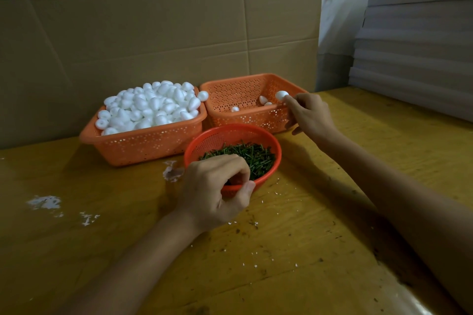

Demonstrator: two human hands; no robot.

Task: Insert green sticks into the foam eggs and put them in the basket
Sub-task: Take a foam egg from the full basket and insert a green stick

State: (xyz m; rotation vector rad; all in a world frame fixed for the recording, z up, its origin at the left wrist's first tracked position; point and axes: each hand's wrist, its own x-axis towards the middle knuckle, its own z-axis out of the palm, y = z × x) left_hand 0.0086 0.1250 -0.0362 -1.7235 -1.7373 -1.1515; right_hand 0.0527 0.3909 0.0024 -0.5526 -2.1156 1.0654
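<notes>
Judging from my remote seat, the job is barely begun. The right basket [245,91] holds only three finished eggs [263,99] on its floor, while the left basket [143,147] is heaped above its rim with plain foam eggs [151,108]. I cannot make out sticks in the finished ones; they are too small.

My right hand [311,115] hangs over the near right corner of the right basket. Its fingers [290,101] are curled and seem to pinch one foam egg [281,95] just above the rim, ready to drop in. Whether a stick is in it I cannot see.

My left hand [215,194] sits at the near rim of the round red bowl [277,151], which stands in front of the two baskets and holds a thick bed of green sticks [256,157]. Thumb and fingertips are drawn together, but I cannot tell whether a stick is between them. I take it as reaching for the next stick, with nearly the whole heap left to do.

The counter [307,225] is yellow-brown board, scuffed, spotted dark, strewn with white foam crumbs [44,202]. A wall of brown cardboard [153,20] stands behind the baskets. Clear plastic sheet [343,7] hangs at the right, beside stacked grey boards [419,46]. The light is dim.
</notes>
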